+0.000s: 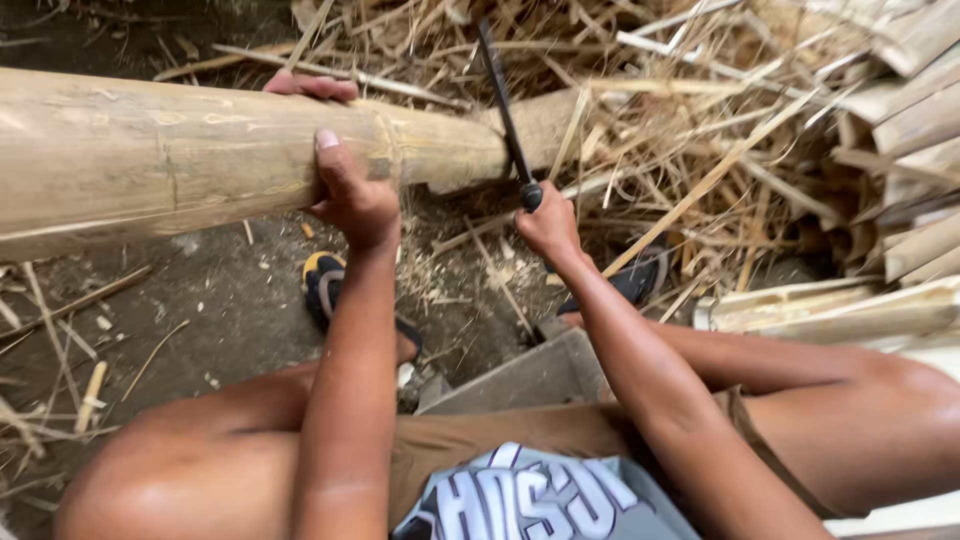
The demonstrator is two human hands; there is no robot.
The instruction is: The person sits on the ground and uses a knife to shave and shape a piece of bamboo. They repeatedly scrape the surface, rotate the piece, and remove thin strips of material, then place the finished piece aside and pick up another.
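Bamboo dominates: a thick, smooth, pale-yellow bamboo pole (200, 150) lies across bare dirt, its left end cut off by the frame. Left hand (345, 185) wraps over it, fingers closed around the far side. Right hand (548, 228), just beside, clenches a dark, long-bladed knife (503, 105) whose tip disappears among dry splintered bamboo strips (700, 130).

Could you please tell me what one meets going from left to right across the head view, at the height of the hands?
Thick bamboo pole → left hand gripping the pole → dark blade held in the right hand → heap of dry bamboo strips → stacked split bamboo slats.
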